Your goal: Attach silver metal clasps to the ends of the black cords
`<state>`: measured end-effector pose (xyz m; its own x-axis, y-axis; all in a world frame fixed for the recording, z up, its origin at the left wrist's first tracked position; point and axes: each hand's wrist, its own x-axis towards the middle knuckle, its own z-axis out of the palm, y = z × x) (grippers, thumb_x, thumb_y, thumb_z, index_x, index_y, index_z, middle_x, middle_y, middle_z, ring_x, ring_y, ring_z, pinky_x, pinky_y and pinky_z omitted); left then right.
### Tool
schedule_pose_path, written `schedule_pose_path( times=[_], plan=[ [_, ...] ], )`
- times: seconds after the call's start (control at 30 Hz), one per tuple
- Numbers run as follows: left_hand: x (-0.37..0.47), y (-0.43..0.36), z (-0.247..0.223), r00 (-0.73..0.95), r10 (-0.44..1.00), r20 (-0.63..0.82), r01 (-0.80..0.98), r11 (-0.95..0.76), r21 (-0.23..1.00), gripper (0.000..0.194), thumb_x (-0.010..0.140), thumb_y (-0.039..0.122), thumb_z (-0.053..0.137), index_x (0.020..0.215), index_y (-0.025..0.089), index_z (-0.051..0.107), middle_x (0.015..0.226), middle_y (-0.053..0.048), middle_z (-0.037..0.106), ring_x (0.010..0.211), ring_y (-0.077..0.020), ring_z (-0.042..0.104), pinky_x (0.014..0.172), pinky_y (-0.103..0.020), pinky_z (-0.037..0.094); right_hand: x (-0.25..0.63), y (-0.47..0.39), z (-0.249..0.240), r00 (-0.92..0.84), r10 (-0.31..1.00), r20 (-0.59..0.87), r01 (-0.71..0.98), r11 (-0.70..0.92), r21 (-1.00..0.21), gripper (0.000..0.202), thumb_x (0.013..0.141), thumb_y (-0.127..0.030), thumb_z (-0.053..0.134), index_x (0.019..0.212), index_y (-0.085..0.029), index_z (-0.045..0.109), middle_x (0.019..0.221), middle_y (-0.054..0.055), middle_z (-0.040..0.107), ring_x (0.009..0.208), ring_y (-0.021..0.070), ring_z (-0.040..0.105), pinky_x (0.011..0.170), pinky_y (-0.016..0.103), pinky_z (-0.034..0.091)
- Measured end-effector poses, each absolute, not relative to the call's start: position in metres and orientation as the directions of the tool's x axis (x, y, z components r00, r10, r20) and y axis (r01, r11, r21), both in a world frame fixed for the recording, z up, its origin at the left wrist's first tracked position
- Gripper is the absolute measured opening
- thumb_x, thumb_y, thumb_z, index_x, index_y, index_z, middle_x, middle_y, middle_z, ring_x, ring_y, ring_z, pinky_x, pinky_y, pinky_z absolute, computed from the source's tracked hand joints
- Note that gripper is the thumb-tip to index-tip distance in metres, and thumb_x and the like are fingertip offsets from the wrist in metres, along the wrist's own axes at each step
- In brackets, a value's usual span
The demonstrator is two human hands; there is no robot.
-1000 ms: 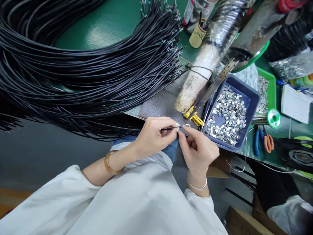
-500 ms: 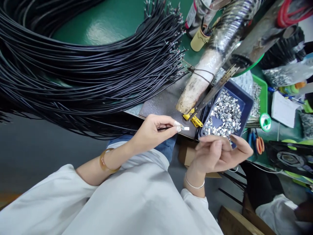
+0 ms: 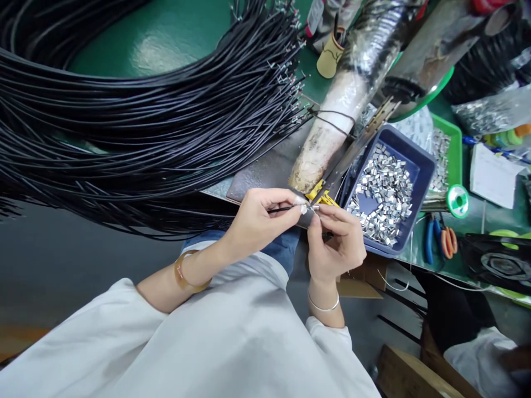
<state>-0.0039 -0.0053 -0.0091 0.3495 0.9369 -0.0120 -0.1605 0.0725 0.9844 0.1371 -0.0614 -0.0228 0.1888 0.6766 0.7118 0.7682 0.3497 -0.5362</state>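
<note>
My left hand (image 3: pixel 265 218) is closed in a pinch on the end of a black cable (image 3: pixel 279 209). White covering shows on its fingertips. Thumb and forefinger of my right hand (image 3: pixel 336 240) are pressed together on a small silvery metal connector (image 3: pixel 316 208) at the cable's tip. The two hands' fingertips nearly meet, and they partly hide the joint between wire and connector. Just behind them is a yellow clip-like tool (image 3: pixel 327 199). To the right, a dark blue tray (image 3: pixel 423 166) holds a heap of similar small metal connectors (image 3: pixel 384 193).
A thick bundle of black cables (image 3: pixel 166 116) covers the left of the green table (image 3: pixel 166 52). A plastic-wrapped pipe (image 3: pixel 332 119) slants behind my hands. A green tray (image 3: pixel 455 146), a solder spool (image 3: pixel 457 200), pliers (image 3: pixel 429 240) and a cardboard box (image 3: pixel 409 376) are at the right.
My right hand has moved left from beside the blue tray and closed on the connector at the cable tip. My left hand keeps its pinch on the cable. The view has shifted slightly.
</note>
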Motion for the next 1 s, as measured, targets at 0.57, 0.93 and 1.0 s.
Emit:
schedule_pose_path(
  times=[0.57,0.93,1.0],
  plan=[
    [-0.010,-0.006,-0.009,0.394,0.919,-0.029,-0.121,0.083,0.989,0.010,0.082,0.016,0.070,0.079,0.012,0.079,0.075,-0.005,0.077,0.065,-0.0123,0.068,0.060,-0.019,0.055,0.140,-0.068,-0.025,0.175,0.706,0.686,0.695,0.405,-0.594,0.014,0.089,-0.013,0.067,0.095,-0.022,0.059,0.099,0.004,0.076,0.086,0.0171,0.077,0.070,0.031,0.067],
    [-0.077,0.003,0.001,0.563,0.782,0.267,0.195,-0.439,0.877,0.016,0.083,0.030,0.080,0.097,0.022,0.079,0.099,-0.006,0.078,0.090,-0.0189,0.071,0.084,-0.031,0.055,0.161,-0.066,-0.030,0.417,0.486,0.768,0.658,0.422,-0.624,0.009,0.092,-0.020,0.065,0.098,-0.023,0.059,0.065,-0.008,0.068,0.049,0.0143,0.069,0.070,0.038,0.069],
    [-0.103,0.013,-0.002,0.278,0.866,0.416,0.477,-0.500,0.722,0.021,0.083,0.037,0.081,0.099,0.024,0.078,0.100,-0.006,0.076,0.096,-0.0227,0.068,0.092,-0.038,0.052,0.164,-0.067,-0.031,0.425,0.481,0.767,0.667,0.407,-0.624,0.009,0.092,-0.021,0.066,0.096,-0.021,0.058,0.064,-0.008,0.068,0.050,0.0149,0.070,0.069,0.038,0.069]
  ],
)
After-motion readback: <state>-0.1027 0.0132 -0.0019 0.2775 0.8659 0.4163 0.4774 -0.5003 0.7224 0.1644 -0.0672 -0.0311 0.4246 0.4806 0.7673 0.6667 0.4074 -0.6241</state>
